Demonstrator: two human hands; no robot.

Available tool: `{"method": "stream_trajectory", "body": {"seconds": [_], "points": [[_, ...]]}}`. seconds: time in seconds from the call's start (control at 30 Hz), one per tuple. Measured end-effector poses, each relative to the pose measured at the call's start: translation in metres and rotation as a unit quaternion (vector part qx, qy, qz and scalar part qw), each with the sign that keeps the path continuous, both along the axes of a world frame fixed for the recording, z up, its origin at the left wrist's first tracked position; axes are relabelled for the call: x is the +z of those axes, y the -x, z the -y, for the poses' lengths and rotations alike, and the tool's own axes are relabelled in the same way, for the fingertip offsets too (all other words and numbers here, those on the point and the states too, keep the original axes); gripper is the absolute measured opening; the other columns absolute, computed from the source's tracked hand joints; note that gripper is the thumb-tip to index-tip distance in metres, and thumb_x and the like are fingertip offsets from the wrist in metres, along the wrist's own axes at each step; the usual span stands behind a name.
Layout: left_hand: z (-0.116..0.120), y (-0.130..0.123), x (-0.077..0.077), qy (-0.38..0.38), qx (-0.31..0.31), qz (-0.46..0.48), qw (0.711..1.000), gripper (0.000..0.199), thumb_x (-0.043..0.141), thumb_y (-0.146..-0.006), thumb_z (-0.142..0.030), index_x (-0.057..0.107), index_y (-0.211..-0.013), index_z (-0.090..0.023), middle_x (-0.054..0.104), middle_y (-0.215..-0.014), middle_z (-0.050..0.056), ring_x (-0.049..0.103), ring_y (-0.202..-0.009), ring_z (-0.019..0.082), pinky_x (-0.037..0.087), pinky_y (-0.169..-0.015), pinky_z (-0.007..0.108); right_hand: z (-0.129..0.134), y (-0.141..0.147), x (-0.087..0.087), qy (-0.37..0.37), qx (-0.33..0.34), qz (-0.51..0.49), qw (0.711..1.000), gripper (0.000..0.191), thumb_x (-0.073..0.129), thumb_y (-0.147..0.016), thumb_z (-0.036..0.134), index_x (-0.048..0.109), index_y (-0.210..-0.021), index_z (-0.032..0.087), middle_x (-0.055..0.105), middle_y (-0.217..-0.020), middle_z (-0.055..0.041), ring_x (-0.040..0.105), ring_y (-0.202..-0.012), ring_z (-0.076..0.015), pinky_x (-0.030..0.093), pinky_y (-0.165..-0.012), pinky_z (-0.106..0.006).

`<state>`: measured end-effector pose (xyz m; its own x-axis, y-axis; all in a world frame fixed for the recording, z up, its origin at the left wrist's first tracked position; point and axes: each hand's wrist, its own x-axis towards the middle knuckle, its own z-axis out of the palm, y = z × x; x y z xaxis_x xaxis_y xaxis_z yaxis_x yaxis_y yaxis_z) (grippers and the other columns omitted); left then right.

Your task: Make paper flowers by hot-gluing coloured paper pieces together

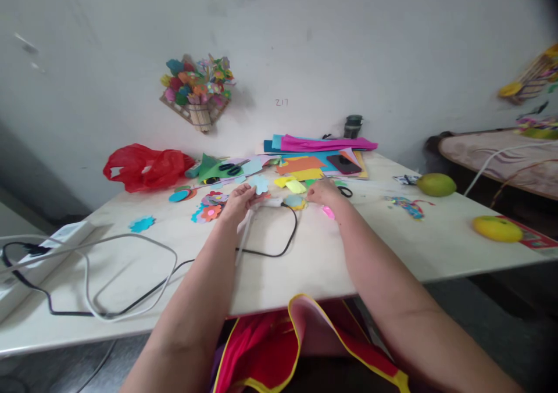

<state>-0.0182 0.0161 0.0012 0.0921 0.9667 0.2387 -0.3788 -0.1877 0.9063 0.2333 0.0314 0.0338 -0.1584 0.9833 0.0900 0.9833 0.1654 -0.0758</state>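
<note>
My left hand [242, 200] pinches a light blue paper flower [258, 184] by its lower edge. Just below it lies a white glue gun [271, 202] with a black cord and a clear glue stick [244, 236] at its back. My right hand [323, 193] is closed with its fingertips low over the table; whatever they hold, if anything, is too small to make out. Beside those fingertips lie a blue-grey and yellow paper flower [295, 202] and yellow paper pieces [291, 185]. A pink piece [328, 211] lies under my right wrist.
Paper flowers [211, 207] are piled left of my left hand. Scissors [233, 168], coloured sheets [300, 165] and a phone [343, 164] lie behind. A red plastic bag [146, 166] sits at back left, a power strip [47, 259] with loose cables at left, mangoes [436, 184] at right.
</note>
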Motion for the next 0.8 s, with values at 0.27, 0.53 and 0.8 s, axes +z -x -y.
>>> {"method": "stream_trajectory", "body": {"seconds": [0.27,0.53,0.8], "points": [[0.003,-0.002,0.003,0.005,-0.009,-0.004,1.000,0.029,0.072,-0.065,-0.024,0.047,-0.073,-0.015,0.064,-0.066,0.001,0.068,-0.071,0.017,0.055,-0.065,0.026,-0.002,-0.003,-0.004,0.010,0.009,-0.011,1.000,0.015,0.058,-0.071,0.025,0.071,-0.080,0.023,0.070,-0.093,-0.0029,0.061,-0.091,-0.0195,0.040,-0.079,-0.029],[0.004,-0.003,0.003,0.015,-0.020,-0.016,1.000,0.030,0.074,-0.063,-0.025,0.048,-0.072,-0.014,0.065,-0.070,0.003,0.068,-0.071,0.019,0.054,-0.065,0.029,-0.005,0.002,-0.003,-0.047,0.044,-0.281,0.958,0.015,0.060,-0.068,0.015,0.069,-0.080,0.014,0.069,-0.080,-0.0040,0.061,-0.073,-0.0136,0.044,-0.065,-0.022],[0.004,-0.008,0.002,0.014,-0.026,-0.039,0.999,0.029,0.075,-0.060,-0.027,0.053,-0.072,-0.012,0.064,-0.067,0.002,0.067,-0.071,0.018,0.053,-0.066,0.028,-0.001,0.038,-0.006,-0.058,0.156,-0.489,0.857,0.014,0.061,-0.068,0.023,0.068,-0.077,0.014,0.067,-0.072,-0.0027,0.059,-0.065,-0.0124,0.046,-0.064,-0.024]]}}
